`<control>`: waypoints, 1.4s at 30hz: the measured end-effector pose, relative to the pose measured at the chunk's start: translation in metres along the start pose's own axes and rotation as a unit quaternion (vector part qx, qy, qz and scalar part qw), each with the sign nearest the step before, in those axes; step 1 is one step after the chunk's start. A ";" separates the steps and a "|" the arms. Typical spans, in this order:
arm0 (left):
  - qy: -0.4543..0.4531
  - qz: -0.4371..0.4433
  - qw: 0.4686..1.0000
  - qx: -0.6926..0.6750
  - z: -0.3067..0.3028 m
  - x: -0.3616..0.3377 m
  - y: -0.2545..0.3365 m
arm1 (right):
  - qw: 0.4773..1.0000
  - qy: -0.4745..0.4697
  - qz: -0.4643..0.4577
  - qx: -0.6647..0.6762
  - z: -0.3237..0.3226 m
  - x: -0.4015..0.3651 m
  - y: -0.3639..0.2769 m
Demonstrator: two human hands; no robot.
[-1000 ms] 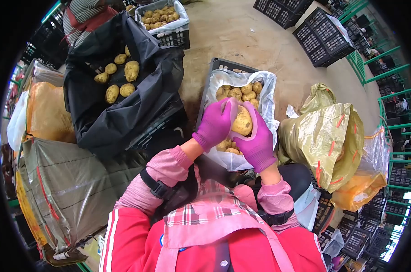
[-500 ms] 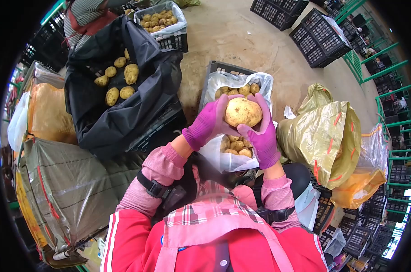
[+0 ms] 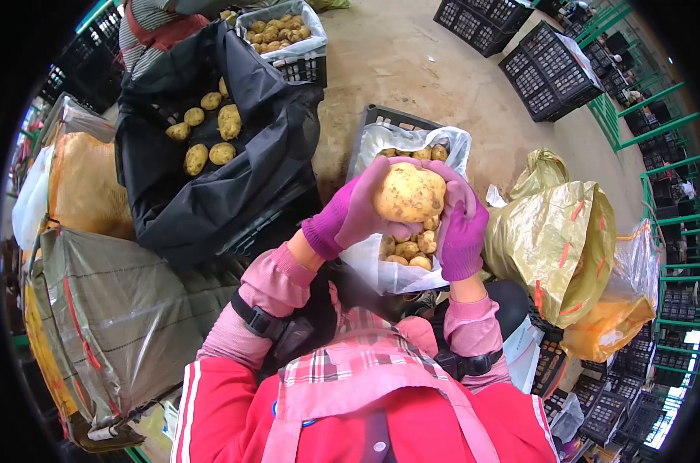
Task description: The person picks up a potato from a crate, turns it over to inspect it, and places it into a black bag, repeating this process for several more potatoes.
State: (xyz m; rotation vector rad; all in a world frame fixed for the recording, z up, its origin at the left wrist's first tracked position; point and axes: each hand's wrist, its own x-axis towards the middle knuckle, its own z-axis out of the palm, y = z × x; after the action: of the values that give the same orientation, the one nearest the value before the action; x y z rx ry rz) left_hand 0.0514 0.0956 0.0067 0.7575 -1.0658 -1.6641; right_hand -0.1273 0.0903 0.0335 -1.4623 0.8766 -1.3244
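A large pale-yellow potato [image 3: 409, 191] with brown specks is held up between my gloved hands. My left hand [image 3: 359, 207], in a purple and pink glove, cups it from the left and underneath. On the right side, my right hand [image 3: 463, 224] has its fingers curled against the potato. Below them is a black crate [image 3: 400, 117] with a white plastic liner [image 3: 375, 266], holding several smaller potatoes [image 3: 406, 249]; my hands and the large potato hide part of it.
To the left, a crate draped in black cloth [image 3: 211, 204] contains several potatoes [image 3: 229, 122]. Behind it stands a lined crate of potatoes [image 3: 279, 32], near another person's striped sleeve [image 3: 153, 17]. An olive woven sack [image 3: 547, 239] sits at right; stacked black crates [image 3: 551, 73] stand farther back.
The potato has been turned in my hands and shifted slightly left. My right hand has moved from beneath it to its right side. The view has shifted slightly.
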 end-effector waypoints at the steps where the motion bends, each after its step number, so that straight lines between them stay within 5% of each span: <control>1: -0.010 0.069 0.994 0.083 0.005 -0.001 0.001 | 0.995 -0.013 0.030 -0.099 0.000 0.004 -0.016; 4: 0.056 0.252 0.891 0.373 -0.002 -0.001 0.015 | 0.992 -0.007 0.021 -0.124 0.003 0.004 -0.010; 5: 0.098 0.278 0.925 0.239 -0.007 -0.003 0.012 | 0.997 0.018 0.073 0.035 0.010 0.000 -0.004; 6: 0.139 0.234 0.957 0.103 -0.007 -0.014 0.032 | 0.993 0.019 0.105 0.057 0.003 0.000 0.004; 8: 0.242 0.195 0.926 -0.215 -0.008 -0.034 0.073 | 0.995 0.001 0.095 -0.039 -0.016 -0.001 0.029; 11: 0.473 0.356 0.806 0.011 -0.045 -0.059 0.106 | 0.989 -0.017 0.124 -0.073 -0.039 -0.004 0.059; 12: 0.500 0.327 0.769 0.226 -0.067 -0.072 0.114 | 0.988 -0.018 0.142 -0.066 -0.042 -0.006 0.068; 13: 0.530 0.300 0.674 0.418 -0.089 -0.084 0.122 | 0.985 -0.013 0.161 -0.061 -0.044 -0.001 0.079; 16: 0.425 0.121 0.698 0.564 -0.129 -0.099 0.124 | 0.975 -0.009 0.214 -0.049 -0.050 0.008 0.112; 18: 0.424 0.219 0.707 0.522 -0.087 -0.076 0.119 | 0.965 -0.009 0.256 -0.053 -0.058 0.013 0.164; 21: 0.281 0.282 0.799 0.450 -0.040 -0.044 0.100 | 0.927 -0.071 0.285 -0.234 -0.066 0.005 0.238; 23: 0.201 0.246 0.850 0.420 -0.030 -0.024 0.068 | 0.863 -0.160 0.327 -0.351 -0.060 -0.013 0.272; 24: 0.179 0.213 0.832 0.481 -0.029 -0.018 0.054 | 0.816 -0.205 0.367 -0.397 -0.055 -0.020 0.287; 25: 0.155 0.190 0.805 0.540 -0.029 -0.011 0.043 | 0.818 -0.261 0.323 -0.399 -0.054 -0.039 0.307; 26: 0.110 0.198 0.812 0.537 -0.027 -0.008 0.040 | 0.827 -0.300 0.374 -0.294 -0.049 -0.052 0.311; 28: 0.088 0.167 0.855 0.482 -0.018 -0.004 0.036 | 0.680 -0.449 0.288 -0.503 -0.018 -0.066 0.331; 29: 0.068 0.169 0.850 0.495 -0.018 -0.002 0.035 | 0.827 -0.396 0.052 -0.395 -0.049 -0.101 0.406; 31: 0.058 0.166 0.844 0.507 -0.016 0.004 0.038 | 0.736 -0.441 0.288 -0.425 -0.035 -0.077 0.382; 35: 0.064 0.145 0.850 0.502 -0.013 0.001 0.041 | 0.745 -0.441 0.180 -0.467 -0.035 -0.096 0.371; 40: 0.057 0.149 0.845 0.510 -0.006 0.000 0.035 | 0.614 -0.552 0.255 -0.503 -0.002 -0.063 0.312; 42: 0.060 0.175 0.824 0.535 -0.005 0.000 0.031 | 0.642 -0.534 0.230 -0.500 -0.003 -0.071 0.339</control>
State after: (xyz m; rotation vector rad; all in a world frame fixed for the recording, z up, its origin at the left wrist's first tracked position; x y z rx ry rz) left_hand 0.0677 0.0896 0.0329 1.2336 -1.9215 -0.5740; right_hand -0.1131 0.0551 -0.3112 -2.1709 1.0143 0.6812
